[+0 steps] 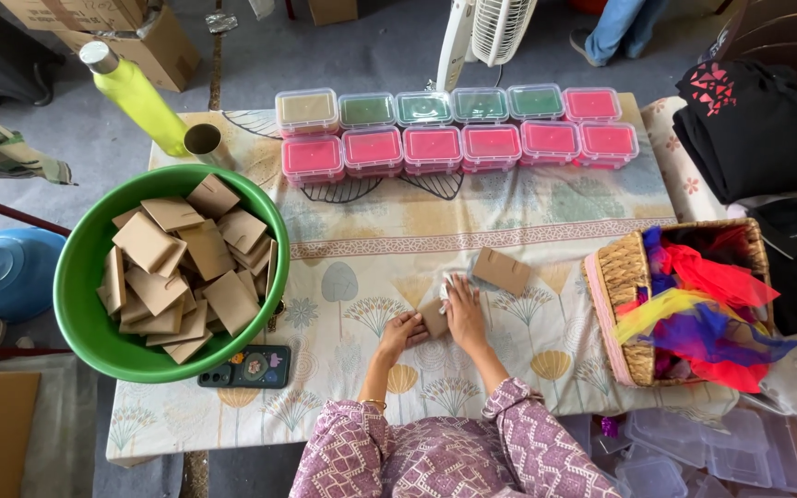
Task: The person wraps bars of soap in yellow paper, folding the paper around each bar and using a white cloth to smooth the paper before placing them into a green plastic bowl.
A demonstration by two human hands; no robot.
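At frame left a green basin (80, 277) holds brown cardboard pieces (182, 267); at lower centre the left hand (402, 330) and right hand (464, 312) press flat, fingers extended, on a small cardboard piece (434, 320); at right a wicker basket (622, 277) holds coloured cloths (707, 309).

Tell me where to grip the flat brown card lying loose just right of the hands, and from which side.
Pinch the brown card by its near long edge, coming from the right hand side. It lies flat and apart from other things, so an edge probably lifts more easily than its face.
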